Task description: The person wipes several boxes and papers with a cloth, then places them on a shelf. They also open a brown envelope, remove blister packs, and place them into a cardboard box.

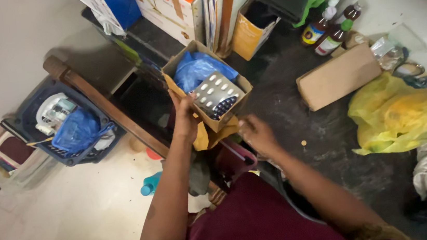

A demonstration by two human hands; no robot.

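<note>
hands (184, 118) at box (241, 83) (pill strips (216, 93))

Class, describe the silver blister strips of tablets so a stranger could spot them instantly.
Start at the dark table. At its left edge, the left hand steadies a small open cardboard box. Inside, beside a blue plastic bag, lie the blister strips: the only shiny silver, bubble-dotted sheets there.

An open brown cardboard box (209, 86) sits at centre, holding silver blister packs (217, 94) and a blue bag (195, 68). At twelve o'clock stand white-and-orange cartons (173, 4); at two o'clock, labelled brown bottles (331, 29) above a flat brown box (338, 76).
</note>
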